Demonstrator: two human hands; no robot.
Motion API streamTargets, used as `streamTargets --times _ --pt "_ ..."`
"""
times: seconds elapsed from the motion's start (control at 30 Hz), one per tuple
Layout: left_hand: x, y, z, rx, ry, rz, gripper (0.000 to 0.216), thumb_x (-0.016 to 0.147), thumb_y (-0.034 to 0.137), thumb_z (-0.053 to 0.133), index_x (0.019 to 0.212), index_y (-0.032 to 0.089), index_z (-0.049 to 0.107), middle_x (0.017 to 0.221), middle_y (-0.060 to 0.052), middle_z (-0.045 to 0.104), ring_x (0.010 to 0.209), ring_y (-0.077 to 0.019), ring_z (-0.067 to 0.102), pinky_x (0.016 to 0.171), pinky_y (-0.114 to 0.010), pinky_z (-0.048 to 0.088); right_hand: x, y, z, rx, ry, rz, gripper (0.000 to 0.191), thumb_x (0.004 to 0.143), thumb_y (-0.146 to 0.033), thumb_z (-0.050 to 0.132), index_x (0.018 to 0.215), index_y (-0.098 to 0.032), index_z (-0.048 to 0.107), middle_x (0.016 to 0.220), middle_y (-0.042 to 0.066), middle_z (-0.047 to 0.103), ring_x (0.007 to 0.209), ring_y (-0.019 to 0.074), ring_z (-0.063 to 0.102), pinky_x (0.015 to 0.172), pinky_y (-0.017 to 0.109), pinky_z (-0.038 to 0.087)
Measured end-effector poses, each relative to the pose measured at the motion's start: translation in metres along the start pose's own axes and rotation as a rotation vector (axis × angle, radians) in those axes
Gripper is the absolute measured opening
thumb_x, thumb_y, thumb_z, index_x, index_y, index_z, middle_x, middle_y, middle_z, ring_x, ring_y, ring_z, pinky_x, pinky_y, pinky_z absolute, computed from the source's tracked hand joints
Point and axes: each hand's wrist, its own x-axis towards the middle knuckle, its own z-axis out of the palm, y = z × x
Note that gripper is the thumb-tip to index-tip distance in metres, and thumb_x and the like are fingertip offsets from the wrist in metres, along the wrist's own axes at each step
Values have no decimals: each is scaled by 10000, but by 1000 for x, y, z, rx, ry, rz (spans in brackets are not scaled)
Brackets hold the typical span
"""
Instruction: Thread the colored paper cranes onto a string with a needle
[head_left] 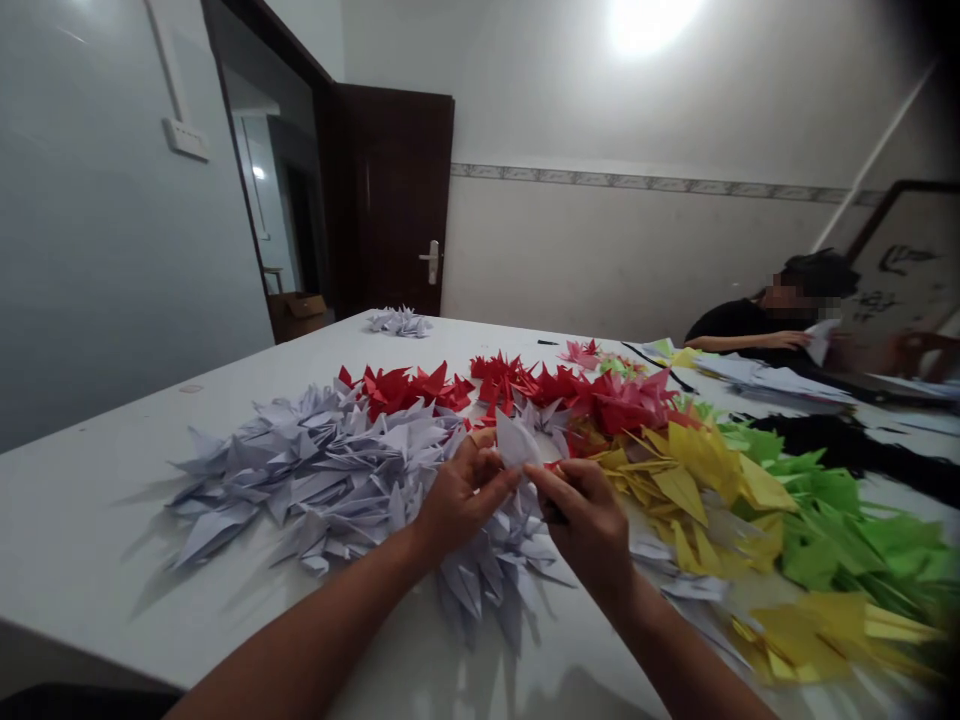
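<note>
A: How far along was it, as far as u could see?

B: Lots was done. Folded paper birds lay in big heaps on the white table (112,520), kept apart by color. The white paper birds (322,480) made the biggest heap. Red paper birds (405,392) lay behind them, & yellow paper birds (690,480) & green paper birds (832,530) lay to the rt.

A: And what was left?

B: Can't tell how many more. One white paper piece (517,442) was up in the hands, just over the white heap & near the red birds.

A: What about the fingers?

B: Close together, not wide. The lt hand (461,495) pinched the piece on its lt side. The rt hand (585,525) had its fingers shut on the low end, but part of the grip was hidden.

A: And the room?

B: The table ran to a dark wood door (397,195) w/ a metal handle (430,260). A small white paper heap (399,322) sat at the far end. The walls were pale, w/ a thin patterned strip (645,182). A co-worker (750,330) in a black top sat far rt, w/ a hand on some paper.
</note>
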Motion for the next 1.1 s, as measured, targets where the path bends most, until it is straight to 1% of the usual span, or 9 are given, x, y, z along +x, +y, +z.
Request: streamTargets --times 0.17,0.27,0.37,0.47,0.63,0.7,0.77,0.9,1.1 --pt "2 2 -4 268 125 136 118 801 261 615 867 163 606 765 -35 625 674 -134 591 615 -246 500 4 0 -3 184 -20 104 306 821 -130 500 1050 -252 662 879 50 558 752 144 576 681 265 483" --pt "4 4 -11 554 178 301 48 783 168 595 809 176 635 795 -38 631 732 -147 602 665 -268 512 15 -5 -11 306 16 308 163 835 -240 543 967 -211 633 775 28 566 696 143 555 650 264 458" --pt "6 5 -14 717 174 458 150 766 84 548 798 188 652 849 -43 635 789 -149 609 716 -277 514 24 -11 -19 495 -63 557 157 821 -347 559 838 -192 534 643 -23 483 568 113 461 537 232 395" --pt "8 6 -14 770 175 482 164 763 77 531 790 190 647 864 -47 633 783 -149 615 703 -274 519 28 -17 -25 713 -216 665 174 826 -360 525 810 -196 468 644 -41 428 565 102 404 510 214 348" --pt "8 7 -14 789 162 494 161 763 75 526 775 192 635 872 -47 623 802 -154 613 707 -281 521 30 -19 -27 785 -435 652 134 824 -287 513 862 -168 560 711 -24 464 651 108 416 585 224 353" --pt "8 7 -14 786 141 510 162 771 69 528 774 191 635 872 -48 622 805 -151 611 699 -274 521 29 -17 -27 840 -512 666 147 818 -300 541 852 -161 575 695 -29 459 625 96 412 560 217 347" --pt "8 8 -13 789 121 533 156 784 72 533 771 189 636 865 -48 623 800 -146 612 688 -265 520 27 -16 -26 961 -579 761 191 818 -348 555 828 -157 565 633 -48 423 542 75 388 486 203 317" --pt "6 8 -10 802 106 554 160 808 89 521 787 196 638 854 -43 631 787 -140 617 684 -265 521 25 -16 -24 1243 -609 999 296 756 -435 635 809 -157 549 573 -70 427 439 46 381 395 177 284" --pt "5 6 -9 802 121 541 128 803 97 544 775 187 630 853 -42 636 785 -136 616 679 -259 519 25 -17 -24 1484 -565 1247 340 674 -409 729 844 -154 582 582 -62 489 397 21 387 332 139 232"
